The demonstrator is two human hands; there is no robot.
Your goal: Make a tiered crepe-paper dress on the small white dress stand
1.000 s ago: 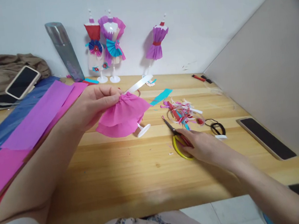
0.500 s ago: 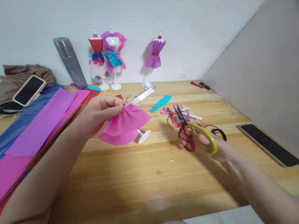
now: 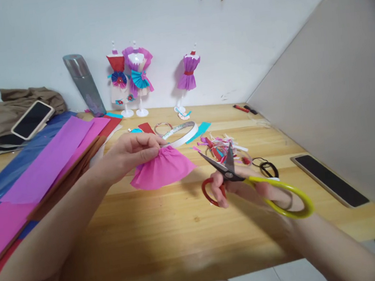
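Note:
My left hand (image 3: pixel 135 152) pinches the gathered top edge of a pink pleated paper skirt (image 3: pixel 162 167), which hangs below the fingers. A white roll of tape (image 3: pixel 187 136) extends from the same fingertips, tilted up to the right. To the right, my right hand (image 3: pixel 242 188) has its fingers through the handles of scissors (image 3: pixel 228 174), one red and one yellow. The blades are spread apart and point up and to the left, just right of the skirt and not touching it.
Coloured paper sheets (image 3: pixel 47 162) lie at left, by a phone (image 3: pixel 33 119) and bottle (image 3: pixel 86 86). Dressed mini mannequins (image 3: pixel 139 78) stand along the wall. Paper scraps (image 3: pixel 220 148), a black cord (image 3: pixel 269 170) and another phone (image 3: pixel 328 179) are at right.
The scissors have opened and turned, blades now nearer the skirt. The tape ring now shows its round opening, and the white stand seen beneath the skirt is out of sight.

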